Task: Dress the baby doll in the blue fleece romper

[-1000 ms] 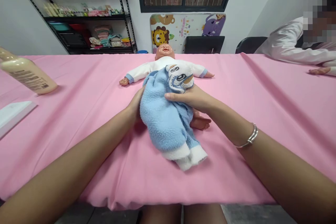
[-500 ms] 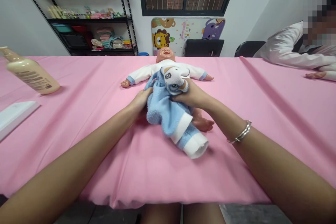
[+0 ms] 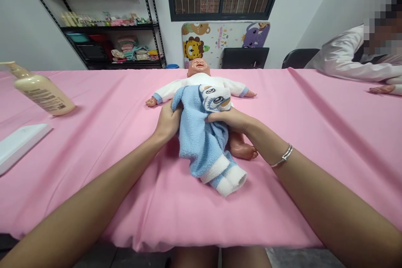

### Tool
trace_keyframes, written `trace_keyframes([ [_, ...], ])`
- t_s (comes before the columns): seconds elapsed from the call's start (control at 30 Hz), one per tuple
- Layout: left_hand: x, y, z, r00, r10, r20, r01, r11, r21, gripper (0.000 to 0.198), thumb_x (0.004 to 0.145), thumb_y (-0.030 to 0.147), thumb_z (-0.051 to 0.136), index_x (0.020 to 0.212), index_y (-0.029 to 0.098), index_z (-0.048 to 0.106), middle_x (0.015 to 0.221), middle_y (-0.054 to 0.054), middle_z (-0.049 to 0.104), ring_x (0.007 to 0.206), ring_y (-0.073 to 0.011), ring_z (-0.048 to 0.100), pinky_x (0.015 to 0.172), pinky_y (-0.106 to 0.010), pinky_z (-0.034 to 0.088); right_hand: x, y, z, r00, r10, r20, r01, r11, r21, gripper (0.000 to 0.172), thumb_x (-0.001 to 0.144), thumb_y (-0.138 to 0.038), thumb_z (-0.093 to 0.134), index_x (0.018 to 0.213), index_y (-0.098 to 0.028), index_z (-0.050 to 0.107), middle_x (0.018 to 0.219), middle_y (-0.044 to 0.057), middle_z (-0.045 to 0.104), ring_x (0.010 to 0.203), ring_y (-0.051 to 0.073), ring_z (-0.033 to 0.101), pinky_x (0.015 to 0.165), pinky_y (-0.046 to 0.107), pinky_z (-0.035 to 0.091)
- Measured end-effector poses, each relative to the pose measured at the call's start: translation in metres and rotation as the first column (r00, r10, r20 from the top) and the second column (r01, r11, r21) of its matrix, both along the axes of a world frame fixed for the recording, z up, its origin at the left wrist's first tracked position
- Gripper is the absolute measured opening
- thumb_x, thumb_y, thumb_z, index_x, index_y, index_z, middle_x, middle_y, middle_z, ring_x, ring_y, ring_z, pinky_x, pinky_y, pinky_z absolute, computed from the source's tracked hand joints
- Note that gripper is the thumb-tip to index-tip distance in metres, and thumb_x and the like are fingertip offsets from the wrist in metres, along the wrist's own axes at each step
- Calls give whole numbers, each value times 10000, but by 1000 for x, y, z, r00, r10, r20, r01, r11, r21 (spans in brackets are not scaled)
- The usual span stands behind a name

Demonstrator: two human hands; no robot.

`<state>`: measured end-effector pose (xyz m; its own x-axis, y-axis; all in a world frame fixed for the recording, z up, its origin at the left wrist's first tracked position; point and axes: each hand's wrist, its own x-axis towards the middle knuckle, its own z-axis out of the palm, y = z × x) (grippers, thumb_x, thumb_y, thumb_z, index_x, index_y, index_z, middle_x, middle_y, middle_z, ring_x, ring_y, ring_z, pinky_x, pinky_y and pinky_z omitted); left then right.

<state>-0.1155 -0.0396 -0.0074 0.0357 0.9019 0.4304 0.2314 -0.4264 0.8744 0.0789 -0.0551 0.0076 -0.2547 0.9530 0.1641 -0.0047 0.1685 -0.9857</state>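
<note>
A pair of fluffy light-blue baby pants point(image 3: 196, 134) with white cuffs and an animal-face patch hangs between my hands. My left hand point(image 3: 168, 121) grips the waist edge on the left, its fingers partly hidden behind the cloth. On the right, my right hand point(image 3: 230, 119) pinches the fabric below the patch, thumb on top. Behind the pants a baby doll point(image 3: 199, 68) lies on its back in a white top with blue cuffs, arms spread. One bare leg of the doll shows beneath my right wrist; the other is hidden by the pants.
Pink cloth covers the table point(image 3: 94, 134). To the left stand a beige pump bottle point(image 3: 44, 94) and a flat white box point(image 3: 23, 144). A person in a white sleeve point(image 3: 348, 56) sits at the far right, arm on the table. Shelves point(image 3: 109, 29) hold goods behind.
The pants have been spread wider and straightened, and the patch has shifted slightly right and down. My left hand has turned more upright at the waist edge. The doll stays in place.
</note>
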Motion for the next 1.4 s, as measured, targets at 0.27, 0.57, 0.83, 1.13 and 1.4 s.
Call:
trace_keyframes([
  [0.27,-3,-10,5,950,-297,-91,299,954,2,576,707,535,746,1113,146,620,1139,-89,686,1078,-275,615,916,-314,492,-8,0,3,976,-93,-195,78,993,-84,462,604,-225,711,1053,-188,610,1183,74,653,1219,273,541,1105,464,400],
  [0.57,10,-6,1,999,34,-24,-31,993,117,313,808,468,665,819,155,661,847,-39,713,815,-219,631,770,-301,501,-1,0,-1,992,-3,-124,-12,993,-117,501,516,-151,713,1006,-169,612,1164,87,654,1128,260,585,1076,447,422],
  [0.83,-4,20,-6,997,-72,29,73,997,-26,456,854,548,573,1048,141,641,1120,-106,685,1112,-283,598,985,-374,458,-1,1,-1,999,-47,-16,45,993,-109,545,527,-147,686,1063,-142,588,1255,107,613,1177,275,553,1098,465,393],
  [1.13,5,-5,0,947,-159,280,230,942,-243,467,672,399,791,1039,151,643,1116,-85,696,1063,-293,635,957,-408,513,-6,4,-5,990,-121,73,120,993,24,564,574,-160,727,1118,-126,583,1204,99,642,1159,265,572,1089,437,402],
  [1.4,6,7,-7,942,-24,334,150,922,-357,234,636,281,749,816,159,662,792,-26,685,759,-196,639,714,-306,536,-7,16,-17,886,-389,251,290,889,354,342,647,-75,555,978,-137,613,1085,126,669,1060,294,611,1002,460,465],
])
